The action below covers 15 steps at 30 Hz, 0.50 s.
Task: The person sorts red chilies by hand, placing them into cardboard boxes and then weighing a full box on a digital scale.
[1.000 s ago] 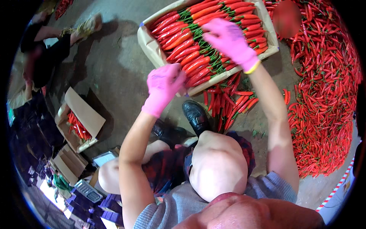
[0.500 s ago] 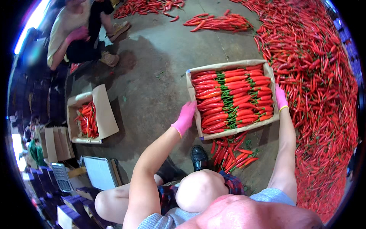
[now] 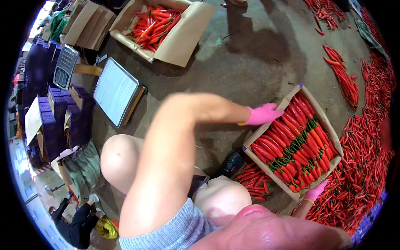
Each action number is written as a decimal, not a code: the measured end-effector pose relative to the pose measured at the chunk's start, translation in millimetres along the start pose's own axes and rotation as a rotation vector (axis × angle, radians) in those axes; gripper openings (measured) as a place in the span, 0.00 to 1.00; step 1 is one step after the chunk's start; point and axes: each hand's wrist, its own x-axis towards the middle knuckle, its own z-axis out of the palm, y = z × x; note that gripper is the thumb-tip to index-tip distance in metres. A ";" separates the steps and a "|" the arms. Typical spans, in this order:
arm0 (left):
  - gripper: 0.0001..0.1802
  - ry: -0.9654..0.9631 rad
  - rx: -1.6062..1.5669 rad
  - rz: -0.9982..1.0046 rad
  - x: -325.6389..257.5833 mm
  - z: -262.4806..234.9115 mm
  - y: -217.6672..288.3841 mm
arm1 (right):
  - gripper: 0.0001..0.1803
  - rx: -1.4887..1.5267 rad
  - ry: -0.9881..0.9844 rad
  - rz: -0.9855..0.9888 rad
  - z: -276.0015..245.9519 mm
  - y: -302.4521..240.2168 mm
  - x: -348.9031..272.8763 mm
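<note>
A crate [image 3: 326,118] lined with brown paper is filled with neat rows of red chili peppers [image 3: 310,143], their green stems meeting in bands. It sits turned at an angle on my right side. My left hand [image 3: 263,113], in a pink glove, grips the crate's upper left edge. On the lower right edge is my right hand [image 3: 317,190], also pink-gloved, its fingers partly hidden against the crate. Loose chilies [image 3: 256,182] lie on the floor under the crate's near edge, beside my black shoe [image 3: 231,163].
A big chili heap [image 3: 362,166] spreads along the right, with a smaller bunch [image 3: 343,81] beyond. Leftward are a platform scale [image 3: 116,91], a paper-lined box [image 3: 183,35] holding loose chilies, and stacked purple crates [image 3: 52,125]. Another person [image 3: 77,223] is at the lower left.
My view has swung leftward, bringing the scale and purple crates closer to the middle. The crate now appears tilted and lower right; both hands stay on it. My left arm bends across.
</note>
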 end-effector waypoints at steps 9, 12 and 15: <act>0.20 0.402 -0.110 0.110 -230.1 -150.0 52.7 | 0.24 -0.545 -0.529 -0.650 126.7 -100.9 -120.6; 0.15 0.708 -0.181 0.411 -336.6 -205.0 56.6 | 0.23 -0.305 -0.764 -0.716 232.4 -185.5 -203.7; 0.13 1.065 0.064 0.531 -407.3 -127.4 16.0 | 0.22 -0.348 -0.984 -0.744 193.7 -255.9 -217.8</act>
